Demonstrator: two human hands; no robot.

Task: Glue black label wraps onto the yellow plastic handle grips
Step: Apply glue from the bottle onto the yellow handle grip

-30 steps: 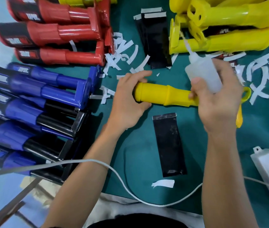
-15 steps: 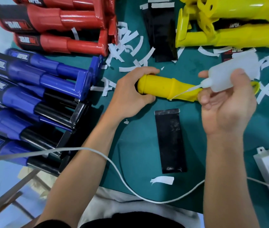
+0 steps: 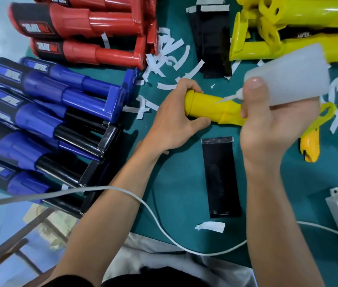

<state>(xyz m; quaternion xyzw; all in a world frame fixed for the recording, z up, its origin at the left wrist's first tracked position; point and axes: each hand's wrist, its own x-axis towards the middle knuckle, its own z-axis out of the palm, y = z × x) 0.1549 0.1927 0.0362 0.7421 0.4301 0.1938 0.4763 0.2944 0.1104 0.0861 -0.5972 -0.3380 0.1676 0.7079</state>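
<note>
On green desk [image 3: 176, 193], centre: 1 smooth yellow plastic grip [image 3: 207, 106], a cylinder w/ stepped collar, lies crosswise. L hand [image 3: 174, 121] curls round its rounded butt end. R hand [image 3: 271, 125] holds 1 soft translucent bottle [image 3: 292, 79], thin nozzle tip on grip's thick part. 1 glossy black rectangular label [image 3: 219, 177] lies flat just below grip, not touching. Left side: 3 shiny red grips [image 3: 93, 23], at least 5 blue grips [image 3: 46, 88]. Curled white paper strips [image 3: 170, 56] lie scattered. Vs 1 s ago: bottle was nozzle-up, now tipped sideways onto grip.
</note>
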